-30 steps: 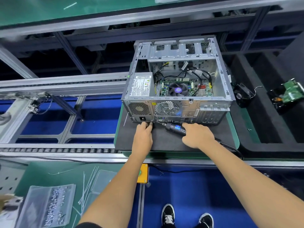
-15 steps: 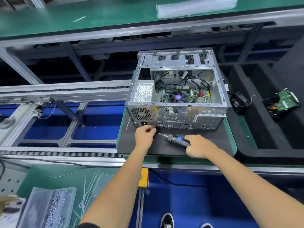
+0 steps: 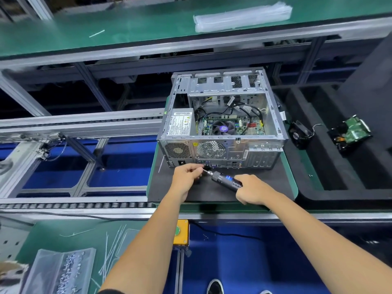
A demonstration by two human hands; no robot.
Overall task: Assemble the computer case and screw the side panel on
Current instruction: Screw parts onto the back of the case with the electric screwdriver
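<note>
- Head view: computer case (image 3: 222,122) lies on its side on the black mat (image 3: 261,187) of a green-edged pallet (image 3: 293,183), toward the mat's far edge, rear I/O face turned to the person.
- Upward side of the case is open: motherboard, CPU fan (image 3: 223,128), cables and power supply (image 3: 180,124) all exposed. No side panel seen fitted; no panel identifiable anywhere in view.
- Right hand (image 3: 252,188) curls around the body of an electric screwdriver (image 3: 226,179), bit aimed left toward the case's lower rear edge.
- Left hand (image 3: 186,174) has fingertips pinched together right at the bit tip, close to the rear ports. Likely a screw held there; too small to confirm.
- Bag of screws (image 3: 63,270) sits on the near bench at its left corner, with loose cable ties (image 3: 110,247) beside it.
- A loose fan (image 3: 300,134) and a drive (image 3: 352,132) rest in the black foam tray (image 3: 318,179) right of the pallet, well apart from the case.
- Judgement: internals appear largely installed; work is at a rear-face screw. Side panel placement and its screws remain, so the task looks roughly mid-way, the closing step not yet started.
</note>
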